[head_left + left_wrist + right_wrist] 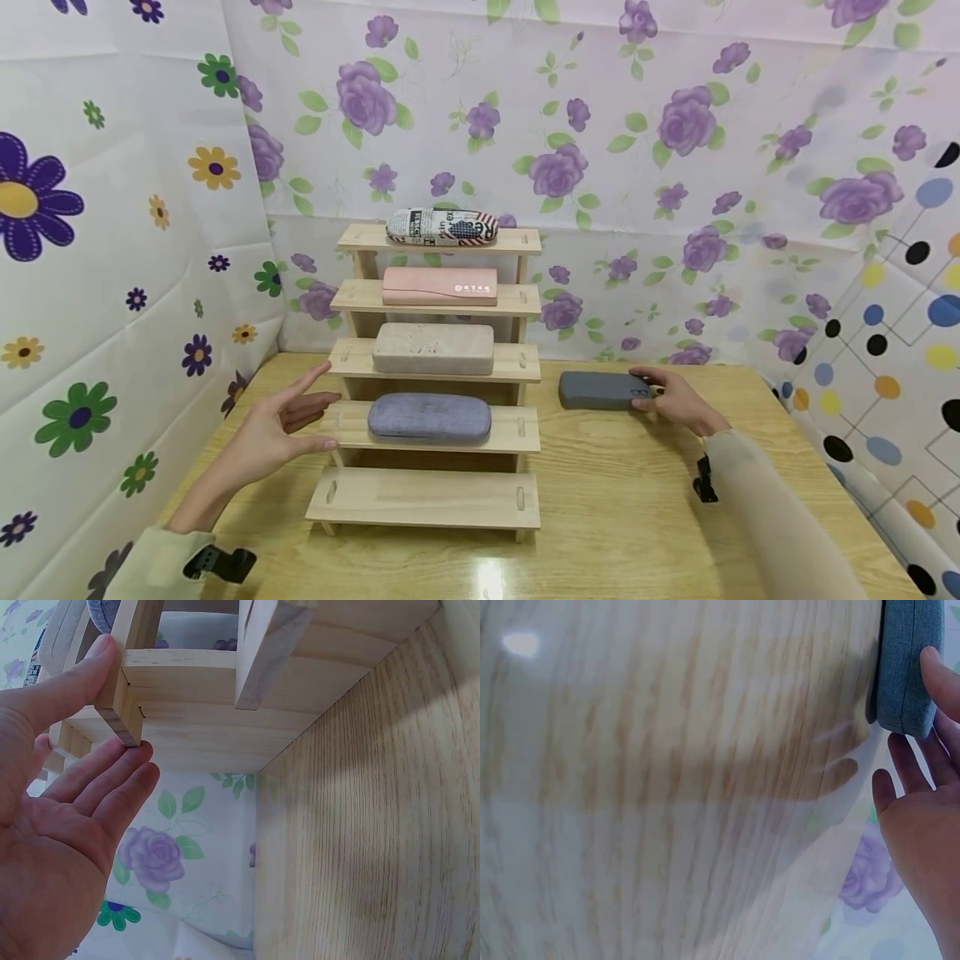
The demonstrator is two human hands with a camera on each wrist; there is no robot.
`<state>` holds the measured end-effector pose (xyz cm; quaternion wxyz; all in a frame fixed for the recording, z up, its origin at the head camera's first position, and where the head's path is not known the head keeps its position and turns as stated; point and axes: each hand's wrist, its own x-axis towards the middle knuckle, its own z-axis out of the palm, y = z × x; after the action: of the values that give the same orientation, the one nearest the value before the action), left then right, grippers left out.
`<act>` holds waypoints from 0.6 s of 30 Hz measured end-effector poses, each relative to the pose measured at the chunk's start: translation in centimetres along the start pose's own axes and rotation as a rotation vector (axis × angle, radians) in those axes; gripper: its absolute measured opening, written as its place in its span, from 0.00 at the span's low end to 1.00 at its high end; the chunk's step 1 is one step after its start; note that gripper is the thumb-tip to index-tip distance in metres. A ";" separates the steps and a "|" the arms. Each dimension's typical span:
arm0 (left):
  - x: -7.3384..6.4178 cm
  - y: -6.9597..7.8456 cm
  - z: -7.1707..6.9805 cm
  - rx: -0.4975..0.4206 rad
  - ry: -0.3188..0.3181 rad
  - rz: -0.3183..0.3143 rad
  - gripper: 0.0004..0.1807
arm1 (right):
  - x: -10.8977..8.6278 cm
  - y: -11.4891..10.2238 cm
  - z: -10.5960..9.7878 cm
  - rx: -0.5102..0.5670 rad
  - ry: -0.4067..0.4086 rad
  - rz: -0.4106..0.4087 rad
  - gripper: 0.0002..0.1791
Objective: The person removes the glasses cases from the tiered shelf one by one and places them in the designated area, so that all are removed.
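Note:
A five-step wooden rack stands on the table. My left hand is at its left side, fingers extended; its thumb and fingertips touch the end of a shelf board. At the table's back right lies a dark grey glasses case, seen end-on in the right wrist view. My right hand pinches its right end, thumb on the near side and index finger over the far side. On the rack's steps lie a blue-grey glasses case, a beige case, a pink case and a newsprint-patterned case.
The lowest step of the rack is bare wood. Behind the table hangs a cloth with purple roses. Flower-print cloth lines the left side, dotted cloth the right. A dark strap mount sits on each wrist.

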<state>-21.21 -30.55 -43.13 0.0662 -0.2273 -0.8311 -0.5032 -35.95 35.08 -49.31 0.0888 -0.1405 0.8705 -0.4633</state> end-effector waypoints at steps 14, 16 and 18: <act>-0.1 0.0 0.0 -0.012 -0.003 0.003 0.58 | 1.0 0.2 -0.1 -0.002 0.010 -0.002 0.39; 0.0 0.0 0.0 -0.012 -0.004 0.002 0.58 | 1.0 0.2 -0.1 -0.005 0.012 -0.002 0.39; 0.0 0.0 -0.1 -0.012 -0.004 0.002 0.58 | 1.0 0.2 -0.1 -0.008 0.014 -0.005 0.39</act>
<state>-21.22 -30.61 -43.11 0.0637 -0.2293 -0.8281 -0.5075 -37.00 34.96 -49.48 0.0807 -0.1400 0.8725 -0.4610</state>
